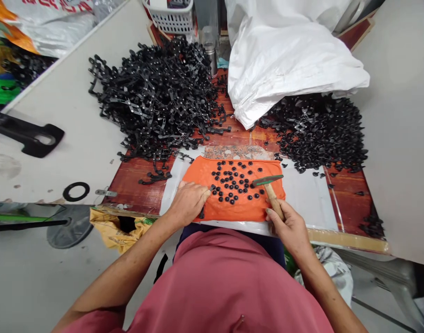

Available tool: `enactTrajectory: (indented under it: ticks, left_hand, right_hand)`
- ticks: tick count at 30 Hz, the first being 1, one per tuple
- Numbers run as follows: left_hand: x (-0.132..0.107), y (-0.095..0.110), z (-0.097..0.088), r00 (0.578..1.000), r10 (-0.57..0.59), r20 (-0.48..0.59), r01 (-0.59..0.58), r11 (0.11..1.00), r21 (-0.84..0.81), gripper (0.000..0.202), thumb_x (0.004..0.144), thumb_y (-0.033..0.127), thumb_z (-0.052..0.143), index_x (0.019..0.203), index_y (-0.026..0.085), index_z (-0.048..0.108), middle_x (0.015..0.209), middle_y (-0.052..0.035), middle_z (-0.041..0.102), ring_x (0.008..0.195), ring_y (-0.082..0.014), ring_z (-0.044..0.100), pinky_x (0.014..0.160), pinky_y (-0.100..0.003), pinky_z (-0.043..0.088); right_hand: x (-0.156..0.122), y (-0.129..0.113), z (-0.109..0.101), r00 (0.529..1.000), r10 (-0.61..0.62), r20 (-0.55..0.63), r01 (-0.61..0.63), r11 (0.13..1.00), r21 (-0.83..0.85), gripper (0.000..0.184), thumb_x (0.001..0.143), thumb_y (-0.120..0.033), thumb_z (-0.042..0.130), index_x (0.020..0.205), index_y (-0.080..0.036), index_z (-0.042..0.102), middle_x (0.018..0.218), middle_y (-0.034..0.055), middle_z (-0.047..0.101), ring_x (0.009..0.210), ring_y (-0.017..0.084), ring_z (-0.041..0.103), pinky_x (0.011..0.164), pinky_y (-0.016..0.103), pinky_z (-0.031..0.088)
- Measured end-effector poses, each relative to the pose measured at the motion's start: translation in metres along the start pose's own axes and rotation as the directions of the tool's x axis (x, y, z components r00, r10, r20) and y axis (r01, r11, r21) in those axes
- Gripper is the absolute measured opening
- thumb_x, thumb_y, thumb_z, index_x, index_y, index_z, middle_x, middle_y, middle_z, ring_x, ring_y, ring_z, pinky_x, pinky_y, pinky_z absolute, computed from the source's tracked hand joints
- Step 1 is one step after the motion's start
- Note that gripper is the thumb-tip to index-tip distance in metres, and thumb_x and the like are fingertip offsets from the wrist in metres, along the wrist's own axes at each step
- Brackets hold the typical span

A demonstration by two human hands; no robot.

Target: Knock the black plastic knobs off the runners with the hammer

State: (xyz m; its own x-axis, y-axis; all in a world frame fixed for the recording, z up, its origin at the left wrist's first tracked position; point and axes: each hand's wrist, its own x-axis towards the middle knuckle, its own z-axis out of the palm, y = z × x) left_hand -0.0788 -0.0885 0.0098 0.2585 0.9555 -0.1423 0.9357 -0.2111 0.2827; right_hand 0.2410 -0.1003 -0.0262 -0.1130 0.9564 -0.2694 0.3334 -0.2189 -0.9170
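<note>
My right hand (291,226) is closed round the wooden handle of a small hammer (268,181), whose green head hovers over the right side of an orange cloth (232,208). Several small black round caps (232,181) lie scattered on the cloth. At the cloth's left edge my left hand (188,201) rests with fingers pinched on a thin black metal piece (202,212), next to the caps.
A big heap of black metal strips (156,97) lies at the back left of the wooden board (135,178). A heap of black caps (319,129) lies at the back right under a white sack (284,60). A yellow bag (111,229) hangs at the left.
</note>
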Motion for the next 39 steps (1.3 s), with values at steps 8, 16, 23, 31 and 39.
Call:
enactTrajectory:
  ticks: [8, 16, 23, 31, 39]
  left_hand:
    - [0.003, -0.003, -0.005, 0.999, 0.044, 0.024, -0.043, 0.999, -0.026, 0.044, 0.106, 0.032, 0.034, 0.074, 0.021, 0.06, 0.077, -0.0054, 0.069, 0.076, -0.0221, 0.059, 0.077, -0.037, 0.031]
    - [0.007, -0.003, -0.013, 0.996, 0.032, 0.083, -0.031, 0.999, -0.008, 0.042, 0.106, 0.031, 0.036, 0.071, 0.021, 0.058, 0.077, -0.0042, 0.07, 0.077, -0.0215, 0.061, 0.076, -0.036, 0.031]
    - [0.01, -0.002, -0.013, 0.992, -0.011, 0.127, 0.012, 1.0, -0.013, 0.045, 0.107, 0.034, 0.033, 0.074, 0.02, 0.06, 0.083, -0.0052, 0.073, 0.081, -0.0217, 0.063, 0.078, -0.036, 0.032]
    - [0.01, 0.0, -0.013, 0.986, -0.024, 0.167, 0.019, 0.999, 0.033, 0.048, 0.109, 0.037, 0.029, 0.08, 0.02, 0.062, 0.09, -0.0071, 0.074, 0.087, -0.0238, 0.064, 0.079, -0.037, 0.032]
    - [0.006, 0.004, -0.021, 0.969, -0.072, 0.235, 0.077, 0.997, -0.014, 0.047, 0.107, 0.036, 0.026, 0.075, 0.021, 0.057, 0.085, -0.0055, 0.073, 0.084, -0.0231, 0.064, 0.074, -0.035, 0.03]
  right_hand:
    - [0.001, -0.026, -0.001, 0.965, -0.257, 0.056, 0.257, 0.869, -0.423, 0.037, 0.105, -0.041, 0.048, 0.127, -0.02, 0.068, 0.089, 0.004, 0.077, 0.072, 0.02, 0.071, 0.067, 0.029, 0.056]
    - [0.01, -0.072, 0.027, 0.882, -0.386, 0.269, 0.469, 0.683, -0.56, 0.046, 0.109, -0.03, 0.043, 0.154, -0.025, 0.051, 0.13, 0.0094, 0.074, 0.108, 0.024, 0.074, 0.09, 0.036, 0.06]
    - [0.018, -0.075, 0.051, 0.861, -0.372, 0.348, 0.497, 0.464, -0.733, 0.048, 0.108, -0.031, 0.044, 0.156, -0.027, 0.05, 0.092, 0.0065, 0.077, 0.075, 0.022, 0.072, 0.068, 0.03, 0.055]
    - [0.02, -0.083, 0.051, 0.895, -0.278, 0.35, 0.437, 0.386, -0.812, 0.05, 0.107, -0.031, 0.048, 0.157, -0.03, 0.048, 0.088, 0.0059, 0.077, 0.071, 0.021, 0.07, 0.064, 0.027, 0.05]
    - [0.021, -0.089, 0.039, 0.862, -0.425, 0.277, 0.502, 0.636, -0.586, 0.051, 0.11, -0.031, 0.039, 0.161, -0.026, 0.041, 0.111, 0.0076, 0.078, 0.089, 0.021, 0.072, 0.08, 0.03, 0.055]
